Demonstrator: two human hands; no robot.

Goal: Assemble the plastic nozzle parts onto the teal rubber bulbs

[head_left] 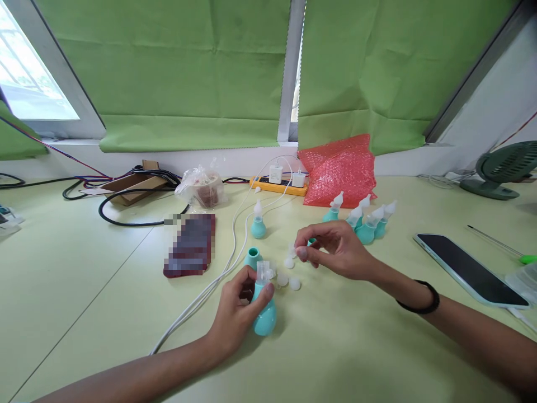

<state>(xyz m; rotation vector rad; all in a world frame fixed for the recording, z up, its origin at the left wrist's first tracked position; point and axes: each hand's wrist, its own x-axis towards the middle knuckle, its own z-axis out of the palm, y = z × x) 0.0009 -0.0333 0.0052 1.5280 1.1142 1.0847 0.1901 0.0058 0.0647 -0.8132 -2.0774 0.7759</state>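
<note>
Head view showed two bare hands at work over a pale green worktop (356, 347). The left hand (235, 308) had its grip wrapped around a teal bulb (264, 321), the thumb lying across its front, just below the clear collar (263, 271). The collar pointed up and away from the person; whether the bulb's base touched the worktop could not be told. The right hand (342, 254) was apart from it, to the right, with thumb and forefinger tips brought close together; whether that grip pinched a small piece could not be told. A teal rim (311, 242) showed between its fingers.

White caps (295, 284) lay loose between the hands. Just beyond the left hand stood an uncapped bulb (253, 257), its dark mouth facing up. Farther back a tipped bulb (259, 228) stood upright, and past the right hand was a cluster of similar ones, the finished-looking bulbs (366, 234) close together with pale pointed tips.

White cables (226, 272) ran from a power strip (285, 187) down the left side. Beside the strip lay a red bubble bag (339, 176). Far right were a phone (465, 266) and a fan (507, 168).
</note>
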